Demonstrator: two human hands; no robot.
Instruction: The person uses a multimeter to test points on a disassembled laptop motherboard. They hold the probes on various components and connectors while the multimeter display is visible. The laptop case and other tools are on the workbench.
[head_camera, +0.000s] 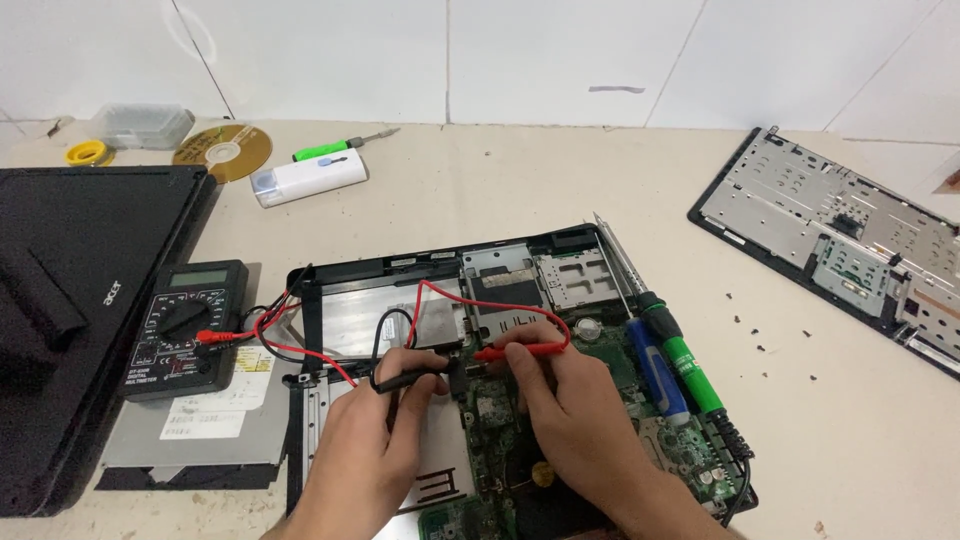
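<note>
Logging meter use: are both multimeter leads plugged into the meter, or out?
Plugged in: red and black leads run into the multimeter; left hand holds the black probe, right hand the red probe.

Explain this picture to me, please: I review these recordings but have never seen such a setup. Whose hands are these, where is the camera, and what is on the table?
The camera sits on a person's head and looks down at their own two bare hands. They work over an opened laptop base, with its green circuit board exposed. The left hand holds a black test probe; the right hand holds a red test probe. Both tips are down at the board. Their wires run to a dark multimeter on the left, which rests on a flat silver drive. Beside the right hand lie a green-handled soldering iron and a blue-handled tool. A removed keyboard panel lies at the right, a black laptop lid at the left, and a disc at the back.
</note>
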